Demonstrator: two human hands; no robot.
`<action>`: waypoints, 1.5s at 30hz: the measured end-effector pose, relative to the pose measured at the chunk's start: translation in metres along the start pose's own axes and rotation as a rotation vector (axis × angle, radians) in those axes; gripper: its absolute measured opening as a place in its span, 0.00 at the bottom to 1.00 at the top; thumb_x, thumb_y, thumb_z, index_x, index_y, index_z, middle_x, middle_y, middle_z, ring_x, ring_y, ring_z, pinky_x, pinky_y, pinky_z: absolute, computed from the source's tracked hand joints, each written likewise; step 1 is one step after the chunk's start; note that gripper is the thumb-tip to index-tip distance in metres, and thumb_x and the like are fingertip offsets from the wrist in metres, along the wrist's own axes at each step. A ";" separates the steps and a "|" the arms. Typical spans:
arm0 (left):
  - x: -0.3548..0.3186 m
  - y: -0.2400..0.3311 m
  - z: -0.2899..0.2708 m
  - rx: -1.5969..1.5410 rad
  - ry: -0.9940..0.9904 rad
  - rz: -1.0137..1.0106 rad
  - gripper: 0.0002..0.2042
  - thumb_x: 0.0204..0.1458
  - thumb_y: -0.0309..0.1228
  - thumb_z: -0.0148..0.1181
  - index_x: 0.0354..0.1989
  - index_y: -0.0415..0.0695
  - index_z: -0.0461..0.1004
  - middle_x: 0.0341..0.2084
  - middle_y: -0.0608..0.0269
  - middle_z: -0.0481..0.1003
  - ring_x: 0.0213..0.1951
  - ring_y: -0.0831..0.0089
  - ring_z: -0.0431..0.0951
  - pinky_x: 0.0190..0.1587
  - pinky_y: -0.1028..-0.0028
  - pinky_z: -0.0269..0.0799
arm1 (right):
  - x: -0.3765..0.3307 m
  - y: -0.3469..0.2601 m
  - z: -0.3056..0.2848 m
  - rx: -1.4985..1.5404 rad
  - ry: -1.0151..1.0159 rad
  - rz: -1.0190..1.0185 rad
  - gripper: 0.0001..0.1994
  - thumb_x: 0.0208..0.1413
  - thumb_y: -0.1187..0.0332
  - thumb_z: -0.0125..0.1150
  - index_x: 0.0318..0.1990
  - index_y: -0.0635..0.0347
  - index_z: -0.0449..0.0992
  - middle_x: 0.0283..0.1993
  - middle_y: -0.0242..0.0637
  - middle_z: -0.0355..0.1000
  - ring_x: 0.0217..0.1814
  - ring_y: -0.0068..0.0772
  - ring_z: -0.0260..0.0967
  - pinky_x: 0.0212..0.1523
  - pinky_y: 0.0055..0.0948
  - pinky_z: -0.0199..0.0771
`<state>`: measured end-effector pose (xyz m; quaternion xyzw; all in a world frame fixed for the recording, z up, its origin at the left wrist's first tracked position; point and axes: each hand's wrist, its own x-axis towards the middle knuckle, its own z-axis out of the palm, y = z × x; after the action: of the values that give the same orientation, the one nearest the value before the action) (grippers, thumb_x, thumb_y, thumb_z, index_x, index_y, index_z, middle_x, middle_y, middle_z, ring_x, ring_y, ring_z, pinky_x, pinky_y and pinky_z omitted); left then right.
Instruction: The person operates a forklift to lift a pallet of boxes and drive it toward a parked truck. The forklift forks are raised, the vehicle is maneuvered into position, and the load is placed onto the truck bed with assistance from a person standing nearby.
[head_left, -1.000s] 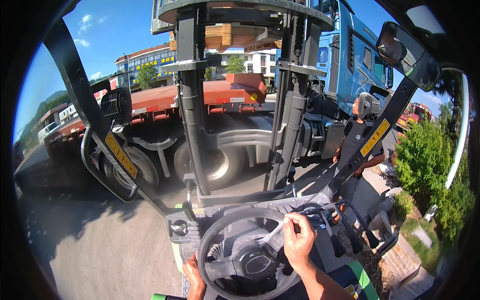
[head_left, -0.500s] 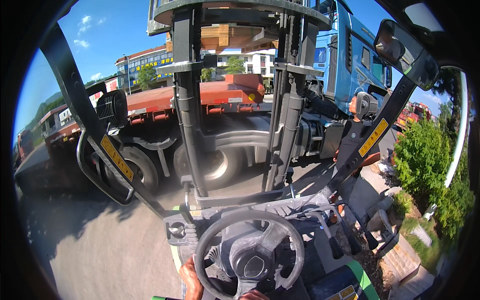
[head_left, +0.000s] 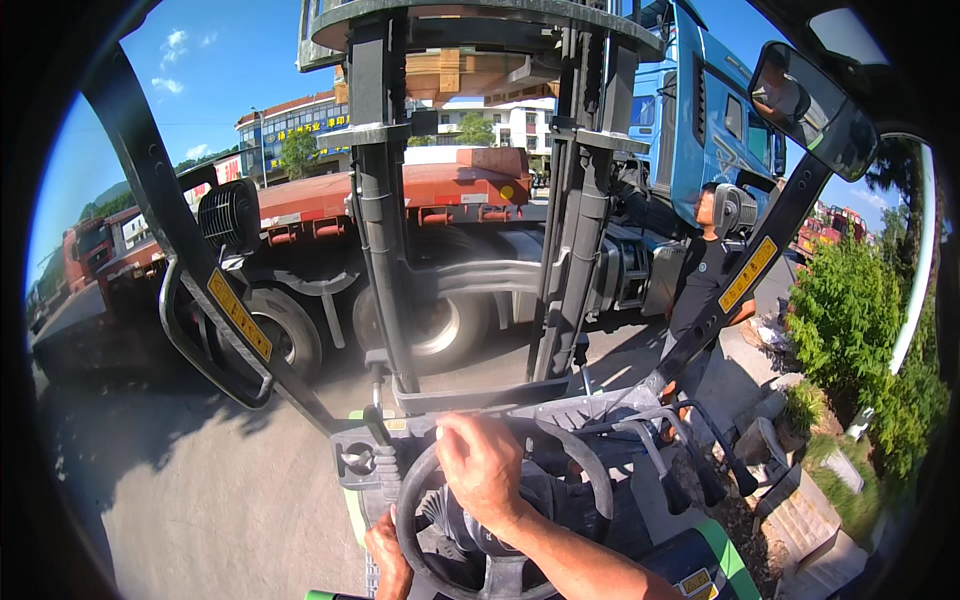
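Note:
My right hand (head_left: 480, 468) is closed over the upper left rim of a black steering wheel (head_left: 602, 492), its forearm crossing the wheel from the lower right. Low on the wheel's left side, my left hand (head_left: 390, 556) is curled against the rim, its fingers partly hidden. Just ahead of the left hand stands a lever with a ribbed grey boot (head_left: 386, 474). The dark mast (head_left: 377, 230) of a forklift rises in front of the wheel. Several black-knobbed control levers (head_left: 675, 494) stand to the right, with neither hand on them.
Beyond the mast is a red flatbed trailer (head_left: 310, 208) with a blue truck cab (head_left: 705, 120). A person in dark clothes (head_left: 700, 275) stands by the right post. Raised wooden planks (head_left: 480, 72) show through the mast. Stone blocks (head_left: 805, 515) and bushes (head_left: 845, 310) line the right side.
My right hand has moved up from the wheel's bottom edge to its upper left rim. My left hand stays low on the left. The scene ahead has shifted slightly to the right.

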<state>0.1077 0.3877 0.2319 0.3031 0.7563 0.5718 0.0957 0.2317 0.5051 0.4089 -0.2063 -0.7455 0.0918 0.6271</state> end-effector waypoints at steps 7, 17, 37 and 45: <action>0.001 0.011 -0.012 -0.001 -0.063 0.072 0.17 0.61 0.35 0.52 0.32 0.33 0.81 0.19 0.61 0.78 0.23 0.76 0.73 0.27 0.65 0.71 | -0.123 -0.080 -0.028 0.226 -0.287 -0.134 0.11 0.47 0.75 0.71 0.40 0.59 0.81 0.34 0.37 0.75 0.35 0.40 0.75 0.38 0.37 0.76; 0.001 0.012 -0.005 -0.107 -0.037 -0.068 0.22 0.70 0.42 0.53 0.37 0.32 0.84 0.23 0.60 0.83 0.25 0.79 0.77 0.28 0.71 0.73 | -0.118 0.016 -0.160 -0.127 0.036 0.242 0.05 0.57 0.78 0.68 0.39 0.63 0.79 0.32 0.34 0.75 0.28 0.25 0.72 0.31 0.27 0.72; 0.007 -0.006 -0.003 0.065 0.012 -0.001 0.26 0.69 0.48 0.48 0.27 0.39 0.79 0.22 0.39 0.76 0.31 0.35 0.78 0.34 0.49 0.70 | -0.043 0.042 -0.110 -0.066 0.115 0.373 0.03 0.63 0.78 0.62 0.42 0.66 0.80 0.34 0.35 0.77 0.33 0.23 0.70 0.35 0.26 0.72; 0.006 0.003 -0.007 0.096 0.038 0.039 0.25 0.70 0.46 0.52 0.31 0.37 0.82 0.19 0.41 0.76 0.22 0.45 0.78 0.30 0.53 0.70 | 0.003 0.024 -0.048 -0.039 0.074 0.193 0.06 0.59 0.78 0.65 0.42 0.65 0.78 0.35 0.43 0.79 0.35 0.43 0.78 0.38 0.36 0.77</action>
<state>0.1006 0.3857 0.2381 0.3110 0.7786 0.5422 0.0554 0.2826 0.5225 0.4117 -0.2925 -0.6999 0.1296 0.6385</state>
